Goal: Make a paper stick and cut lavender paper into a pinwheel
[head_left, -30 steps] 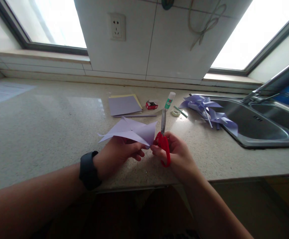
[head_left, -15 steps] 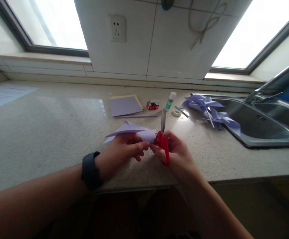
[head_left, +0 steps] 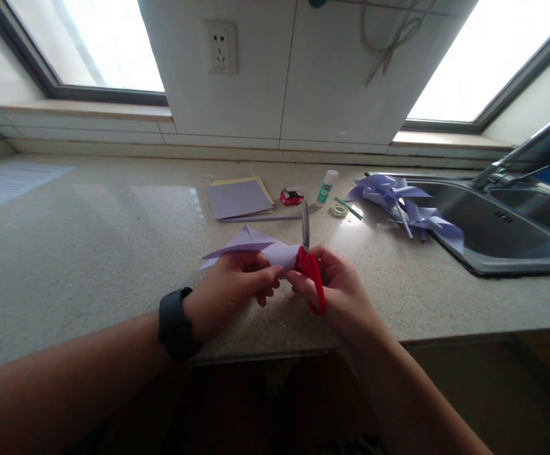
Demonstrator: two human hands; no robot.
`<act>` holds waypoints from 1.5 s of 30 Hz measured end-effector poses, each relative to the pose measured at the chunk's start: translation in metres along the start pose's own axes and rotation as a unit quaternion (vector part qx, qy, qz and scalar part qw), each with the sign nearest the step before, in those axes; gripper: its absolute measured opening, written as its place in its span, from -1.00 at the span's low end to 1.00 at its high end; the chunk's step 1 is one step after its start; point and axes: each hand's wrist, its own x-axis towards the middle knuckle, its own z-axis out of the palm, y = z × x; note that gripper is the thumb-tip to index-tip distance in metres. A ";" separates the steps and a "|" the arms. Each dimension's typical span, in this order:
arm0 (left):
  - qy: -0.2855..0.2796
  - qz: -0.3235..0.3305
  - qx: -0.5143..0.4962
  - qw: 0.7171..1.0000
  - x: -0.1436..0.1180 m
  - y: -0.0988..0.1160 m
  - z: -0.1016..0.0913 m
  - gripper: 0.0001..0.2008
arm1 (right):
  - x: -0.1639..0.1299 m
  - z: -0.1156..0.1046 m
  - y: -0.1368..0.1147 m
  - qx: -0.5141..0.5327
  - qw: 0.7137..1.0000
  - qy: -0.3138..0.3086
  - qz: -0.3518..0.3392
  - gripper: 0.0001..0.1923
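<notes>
**Countertop craft station: folded lilac sheet and red scissors in hand**

Item 1. A folded lilac paper sheet (head_left: pixel 256 248) is held at the centre of the frame, just above the speckled countertop (head_left: pixel 90 253). It is pinched by the left hand (head_left: pixel 230 291), the fingers closed on its near edge, apparently so that the sheet is kept taut and level for the blades. A dark watch (head_left: pixel 175 323) is worn on that wrist.

Item 2. Red-handled scissors (head_left: pixel 310 268) are gripped by the right hand (head_left: pixel 341 291), fingers curled through and around the loops. The blades are pointed upward and away from the body, and are set touching the right edge of the sheet. Whether the blades are parted or closed cannot be told at this angle; they look nearly shut.

Item 3. A stack of paper squares (head_left: pixel 239 198), lilac over yellow, is laid upper centre, within reach behind the hands.

Item 4. A small red box (head_left: pixel 291 196), a glue stick (head_left: pixel 327 187) standing tilted, and a roll of clear tape (head_left: pixel 338 210) are ranged in a row just right of the stack, as supplies kept together.

Item 5. Finished lilac pinwheels (head_left: pixel 403 205) are piled at upper right, resting on the rim of the steel sink (head_left: pixel 502 240), well apart from the work in hand.

Item 6. A wall socket (head_left: pixel 219 45) is fixed at upper centre, between two windows.
</notes>
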 end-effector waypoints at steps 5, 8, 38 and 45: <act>-0.006 0.003 -0.002 1.000 -0.001 0.000 0.001 -0.78 | 0.000 -0.001 0.002 -0.007 1.000 0.006 0.006 -0.67; -0.009 0.006 -0.001 1.000 0.000 -0.001 0.000 -0.76 | 0.000 -0.001 0.003 -0.008 1.000 0.005 0.010 -0.65; -0.026 0.001 0.067 0.997 -0.002 0.003 0.000 -0.70 | -0.001 0.001 0.001 -0.010 1.000 0.010 -0.015 -0.70; -0.021 -0.004 0.085 0.996 -0.002 0.002 0.000 -0.74 | -0.002 0.000 0.003 -0.010 1.000 0.016 -0.007 -0.69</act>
